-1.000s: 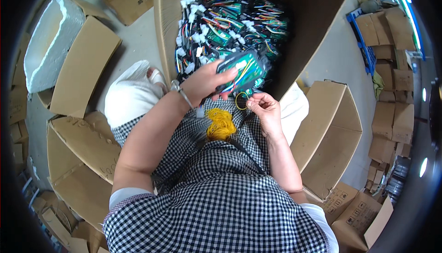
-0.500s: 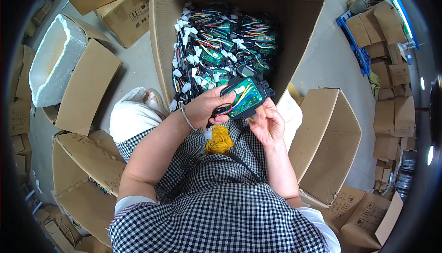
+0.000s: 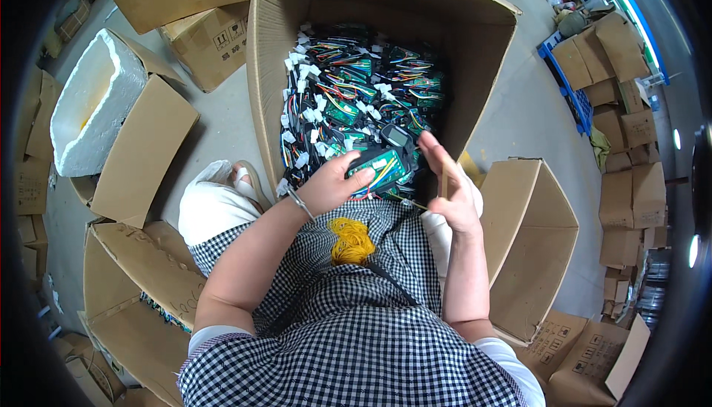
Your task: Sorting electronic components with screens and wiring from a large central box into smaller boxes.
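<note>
My left hand (image 3: 330, 187) grips a black-cased circuit board (image 3: 384, 169), thumb over the green face with its coloured wires. To its right, my right hand (image 3: 463, 201) is raised with fingers stretched and a thin yellowish rubber band (image 3: 444, 182) pulled across them. Part of the band seems to run toward the circuit board, but I cannot tell whether it loops round it. A bundle of yellow rubber bands (image 3: 351, 242) lies on my checked apron. Beyond my hands, a large carton (image 3: 475, 58) holds a pile of similar wired boards (image 3: 341, 113) with white plugs.
An open carton (image 3: 530, 236) stands at my right, another (image 3: 122, 281) at my left with some boards inside. A white foam box (image 3: 100, 103) sits in a carton at far left. Stacked cartons (image 3: 641, 207) and a blue pallet (image 3: 571, 88) line the right side.
My right hand has moved away from the circuit board, up and to the right, and its fingers have spread with the band stretched. The board in my left hand has shifted slightly down.
</note>
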Available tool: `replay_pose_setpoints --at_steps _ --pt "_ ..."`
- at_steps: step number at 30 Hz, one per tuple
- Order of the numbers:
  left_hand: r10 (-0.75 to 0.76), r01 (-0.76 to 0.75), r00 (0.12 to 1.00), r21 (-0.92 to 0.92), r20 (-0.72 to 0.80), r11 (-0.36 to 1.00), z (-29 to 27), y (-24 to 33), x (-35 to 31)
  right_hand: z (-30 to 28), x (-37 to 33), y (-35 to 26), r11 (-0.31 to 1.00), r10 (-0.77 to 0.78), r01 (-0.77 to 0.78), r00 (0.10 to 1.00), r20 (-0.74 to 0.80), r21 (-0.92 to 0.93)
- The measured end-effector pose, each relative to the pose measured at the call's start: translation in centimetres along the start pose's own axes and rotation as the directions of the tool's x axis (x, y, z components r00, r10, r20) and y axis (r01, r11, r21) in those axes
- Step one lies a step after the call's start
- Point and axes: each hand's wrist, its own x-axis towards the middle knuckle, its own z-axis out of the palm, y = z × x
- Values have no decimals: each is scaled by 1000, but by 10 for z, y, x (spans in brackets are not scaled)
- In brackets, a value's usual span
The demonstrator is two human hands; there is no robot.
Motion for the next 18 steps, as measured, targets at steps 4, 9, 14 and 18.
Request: replay_pose_setpoints --at_steps 4,9,14,18 --pt "186 -258 965 812 186 524 1 4 -9 15 41 1 747 138 -9 980 142 -665" --pt "162 -449 891 766 425 459 0 13 -12 4 41 62 745 656 -650 754 10 150" --pt "-1 24 999 -453 52 891 -4 23 -17 6 10 51 897 320 -182 896 -308 403" --pt "-46 53 999 -699 29 714 1 20 -19 6 15 21 969 136 -87 969 -205 232"
